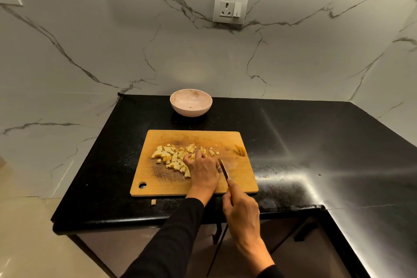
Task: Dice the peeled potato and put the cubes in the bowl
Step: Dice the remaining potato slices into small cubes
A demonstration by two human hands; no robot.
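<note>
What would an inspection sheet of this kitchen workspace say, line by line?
Surface: black countertop, glossy, with light glare.
Job's things: wooden cutting board carrying potato cubes and uncut slices near its right edge; pink bowl behind the board, no cubes inside.
Clutter: one stray cube on the counter in front of the board.
Hands: left hand curled among the cubes; right hand grips the knife, blade over the board.
Cables: nothing seen.
Surroundings: marble wall with socket; cabinet doors below.
</note>
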